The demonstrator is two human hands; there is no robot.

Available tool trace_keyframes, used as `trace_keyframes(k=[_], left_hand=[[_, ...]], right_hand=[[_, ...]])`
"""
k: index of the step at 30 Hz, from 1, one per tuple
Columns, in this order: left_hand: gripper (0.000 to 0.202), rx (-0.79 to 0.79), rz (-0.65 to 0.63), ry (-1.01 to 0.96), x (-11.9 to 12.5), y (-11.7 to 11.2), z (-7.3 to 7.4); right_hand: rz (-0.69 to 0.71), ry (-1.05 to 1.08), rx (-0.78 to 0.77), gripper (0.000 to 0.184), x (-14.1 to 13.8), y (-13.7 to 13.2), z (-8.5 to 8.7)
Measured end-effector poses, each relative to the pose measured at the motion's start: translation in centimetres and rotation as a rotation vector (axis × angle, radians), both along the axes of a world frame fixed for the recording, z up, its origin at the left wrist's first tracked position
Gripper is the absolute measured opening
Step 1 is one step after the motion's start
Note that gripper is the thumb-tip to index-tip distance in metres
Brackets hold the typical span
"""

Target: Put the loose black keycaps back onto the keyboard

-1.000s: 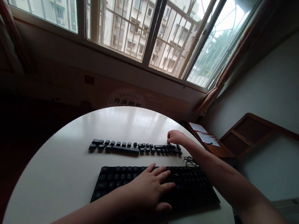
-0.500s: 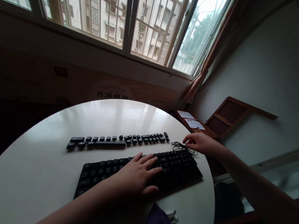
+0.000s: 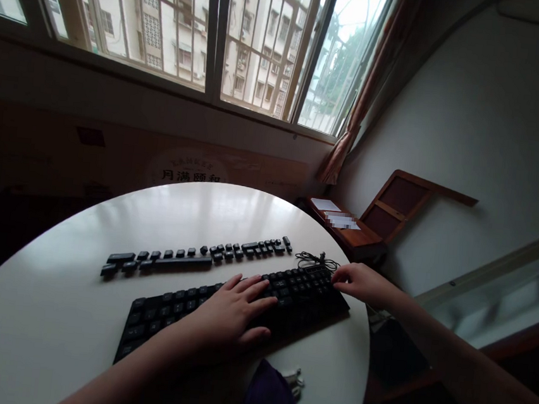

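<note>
A black keyboard (image 3: 168, 313) lies on a round white table (image 3: 73, 310). My left hand (image 3: 228, 312) rests flat on its middle, fingers stretched out. My right hand (image 3: 359, 282) is at the keyboard's right end, its fingertips pinched close together against the keys there; what they hold, if anything, is too small to make out. Behind the keyboard runs a row of loose black keycaps (image 3: 197, 257), with a long bar-shaped one among them. The keyboard's thin black cable (image 3: 314, 258) lies coiled beyond its right end.
A dark purple cloth (image 3: 267, 402) and a small metal object (image 3: 295, 379) lie at the table's near edge. A wooden rack (image 3: 377, 222) with papers stands past the table on the right. A barred window (image 3: 209, 31) and a curtain (image 3: 358, 121) fill the back.
My right hand came away from the right end of the keycap row and moved down to the keyboard's right end. The view swung to the right. My left hand stayed on the keyboard.
</note>
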State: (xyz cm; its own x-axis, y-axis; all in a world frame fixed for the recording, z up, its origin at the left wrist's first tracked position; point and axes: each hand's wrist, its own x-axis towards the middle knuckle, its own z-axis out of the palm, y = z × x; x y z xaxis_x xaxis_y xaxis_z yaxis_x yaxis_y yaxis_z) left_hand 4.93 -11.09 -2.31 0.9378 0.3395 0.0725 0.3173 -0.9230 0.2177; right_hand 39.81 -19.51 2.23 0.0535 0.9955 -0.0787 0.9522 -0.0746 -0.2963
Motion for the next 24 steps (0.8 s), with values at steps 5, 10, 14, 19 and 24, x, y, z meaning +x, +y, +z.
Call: trace_keyframes(k=[5,10,14,19,24], left_hand=[[0.062,0.004,-0.003,-0.014,0.0,0.2,-0.3],[0.062,-0.021,-0.010,-0.006,0.0,0.0,0.4],[0.062,-0.037,-0.003,0.030,0.0,-0.3,1.2],[0.061,-0.048,-0.003,0.004,-0.1,-0.2,1.1],[0.061,-0.049,-0.003,0.007,-0.1,-0.2,1.1]], right_hand=[[-0.018,-0.067,0.040,0.017,-0.5,-0.2,-0.5],[-0.023,-0.129,0.032,0.017,-0.8,-0.1,-0.6],[-0.022,-0.178,0.037,0.015,-1.2,0.0,-0.7],[-0.052,-0.232,0.062,0.011,-1.5,-0.3,-0.7],[-0.076,-0.283,0.091,0.011,-1.8,-0.7,-0.8]])
